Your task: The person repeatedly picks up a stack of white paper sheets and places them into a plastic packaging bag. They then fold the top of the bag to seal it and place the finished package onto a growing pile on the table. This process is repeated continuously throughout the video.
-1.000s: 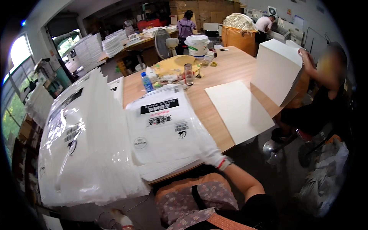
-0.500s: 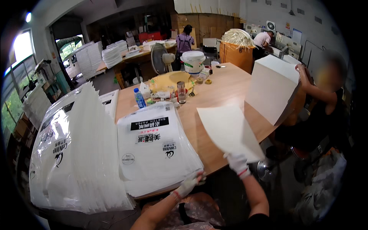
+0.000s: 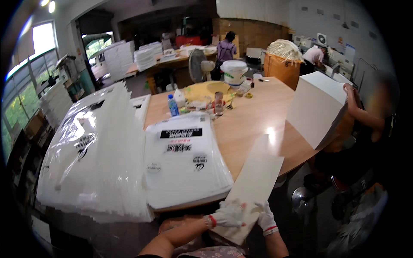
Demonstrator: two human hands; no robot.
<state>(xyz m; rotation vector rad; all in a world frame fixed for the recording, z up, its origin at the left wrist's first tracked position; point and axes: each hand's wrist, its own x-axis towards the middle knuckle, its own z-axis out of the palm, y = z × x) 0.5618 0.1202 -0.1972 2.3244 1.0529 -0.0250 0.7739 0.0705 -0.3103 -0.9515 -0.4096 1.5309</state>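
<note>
A cream sheet of paper (image 3: 258,170) slants from over the table's near edge down to my lap, seen narrow. Gloved in white knit, my left hand (image 3: 230,214) lies across the lower part of the sheet, fingers and thumb apart. My right hand (image 3: 266,218), in a matching glove, holds the sheet's right edge; some of its fingers are hard to make out. To the left of the sheet lies a stack of printed clear plastic bags (image 3: 185,172) with white contents. Beside that is a larger fanned pile of shiny plastic packages (image 3: 92,159).
The wooden table (image 3: 245,124) carries a blue-labelled bottle (image 3: 173,105), a clear tumbler (image 3: 219,103), yellow wrapping (image 3: 206,89) and a white bucket (image 3: 234,72). A tall white paper stack (image 3: 316,105) stands at the right, with a seated person's hand (image 3: 350,91) on it. Two people work farther back.
The sheet has come nearer and lower, turning to a narrower angle. My left hand has left the bag stack's corner for the sheet. My right hand has moved down. The view has shifted.
</note>
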